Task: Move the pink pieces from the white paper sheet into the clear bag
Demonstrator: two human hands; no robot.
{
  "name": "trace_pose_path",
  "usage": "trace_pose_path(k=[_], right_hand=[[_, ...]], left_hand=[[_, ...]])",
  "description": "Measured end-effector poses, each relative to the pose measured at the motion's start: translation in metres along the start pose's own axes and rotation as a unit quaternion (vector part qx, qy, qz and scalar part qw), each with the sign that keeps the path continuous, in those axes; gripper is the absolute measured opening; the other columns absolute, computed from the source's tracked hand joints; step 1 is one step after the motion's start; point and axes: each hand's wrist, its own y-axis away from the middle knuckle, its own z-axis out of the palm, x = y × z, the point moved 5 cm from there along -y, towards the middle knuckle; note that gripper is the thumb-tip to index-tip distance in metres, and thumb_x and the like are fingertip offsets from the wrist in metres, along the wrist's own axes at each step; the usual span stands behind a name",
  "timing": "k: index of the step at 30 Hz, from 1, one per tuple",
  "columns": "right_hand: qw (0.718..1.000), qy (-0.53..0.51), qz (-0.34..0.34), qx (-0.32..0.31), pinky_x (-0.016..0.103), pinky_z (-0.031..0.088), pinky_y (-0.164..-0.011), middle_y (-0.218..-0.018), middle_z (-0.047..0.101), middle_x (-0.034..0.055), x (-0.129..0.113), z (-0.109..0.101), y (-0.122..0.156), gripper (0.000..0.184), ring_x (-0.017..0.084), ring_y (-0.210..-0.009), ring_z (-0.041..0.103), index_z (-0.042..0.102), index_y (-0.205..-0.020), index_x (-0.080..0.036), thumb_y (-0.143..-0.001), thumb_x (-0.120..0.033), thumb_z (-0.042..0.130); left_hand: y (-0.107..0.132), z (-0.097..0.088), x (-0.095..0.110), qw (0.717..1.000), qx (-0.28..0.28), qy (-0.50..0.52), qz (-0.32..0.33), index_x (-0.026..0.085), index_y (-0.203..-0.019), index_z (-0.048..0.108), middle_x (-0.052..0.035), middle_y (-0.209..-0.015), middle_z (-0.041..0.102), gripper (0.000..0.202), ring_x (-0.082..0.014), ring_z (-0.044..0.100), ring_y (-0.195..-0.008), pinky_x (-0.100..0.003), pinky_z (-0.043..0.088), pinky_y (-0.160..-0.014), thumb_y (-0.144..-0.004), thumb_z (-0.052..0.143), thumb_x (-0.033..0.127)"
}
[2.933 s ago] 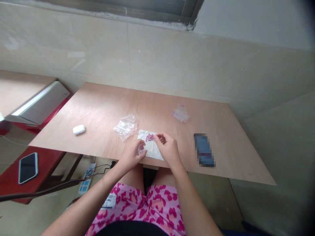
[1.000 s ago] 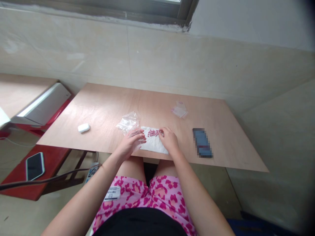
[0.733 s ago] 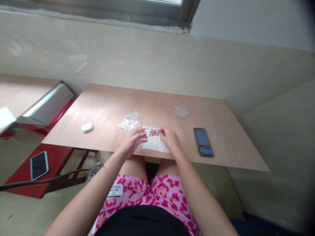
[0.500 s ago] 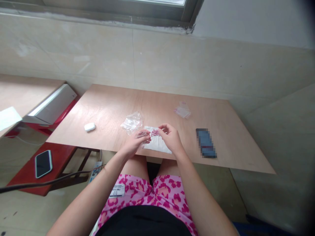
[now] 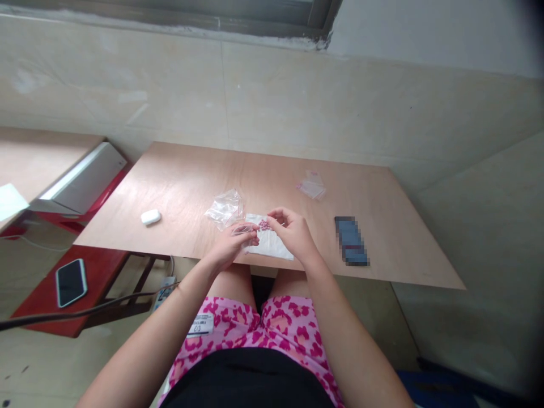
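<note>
The left hand curls closed around a small clear bag. The right hand is half closed, its fingertips at small pink beads, whether pinching one I cannot tell. The beads sit on a white tissue on the tabletop, a crumpled bag just beside, a second bag, an earbud case and a phone farther off
</note>
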Motion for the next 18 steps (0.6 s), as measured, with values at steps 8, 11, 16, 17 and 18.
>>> trace_pose_path(k=[8,11,16,17,18], right_hand=[[0.995,0.074,-0.045,-0.052,0.028,0.052,-0.072,-0.092,0.074,0.0031,-0.002,0.018,0.016,0.013,0.018,-0.08,0.068,0.073,-0.097,-0.022,-0.094,-0.032,0.064],[0.986,0.134,-0.084,-0.046,0.029,0.052,-0.076,-0.096,0.07,0.0039,-0.006,0.026,0.019,0.008,0.018,-0.081,0.066,0.071,-0.095,-0.022,-0.093,-0.023,0.063],[0.968,0.224,-0.09,-0.067,0.028,0.051,-0.078,-0.108,0.066,0.0052,-0.003,0.037,0.021,0.015,0.02,-0.092,0.066,0.071,-0.099,-0.024,-0.091,-0.014,0.063],[0.965,0.238,-0.089,-0.071,0.028,0.051,-0.078,-0.109,0.066,0.005,-0.001,0.039,0.021,0.015,0.02,-0.092,0.066,0.071,-0.1,-0.024,-0.091,-0.015,0.063],[0.962,0.248,-0.087,-0.073,0.029,0.051,-0.079,-0.11,0.065,0.0049,0.0,0.04,0.021,0.014,0.02,-0.092,0.066,0.071,-0.1,-0.024,-0.092,-0.015,0.064]], left_hand=[[0.001,0.007,0.002,0.999,-0.016,-0.028,0.014,0.017,-0.099,0.078,-0.0086,-0.095,0.074,0.02,-0.0208,0.068,-0.088,-0.037,0.056,-0.087,-0.081,0.082,0.026],[-0.002,0.006,-0.004,0.999,-0.033,-0.029,0.02,0.018,-0.1,0.079,-0.0097,-0.105,0.076,0.018,-0.0228,0.07,-0.099,-0.039,0.056,-0.094,-0.084,0.079,0.027],[-0.007,0.0,-0.016,1.0,-0.014,-0.017,0.018,0.017,-0.102,0.08,-0.012,-0.113,0.077,0.021,-0.0273,0.07,-0.111,-0.044,0.055,-0.1,-0.082,0.076,0.021],[-0.007,-0.001,-0.017,1.0,-0.008,-0.017,0.016,0.016,-0.102,0.08,-0.0124,-0.113,0.078,0.021,-0.0279,0.07,-0.112,-0.045,0.055,-0.101,-0.081,0.074,0.02],[-0.007,-0.002,-0.018,1.0,-0.003,-0.016,0.013,0.016,-0.101,0.08,-0.0127,-0.113,0.078,0.022,-0.0284,0.07,-0.113,-0.045,0.055,-0.101,-0.081,0.073,0.018]])
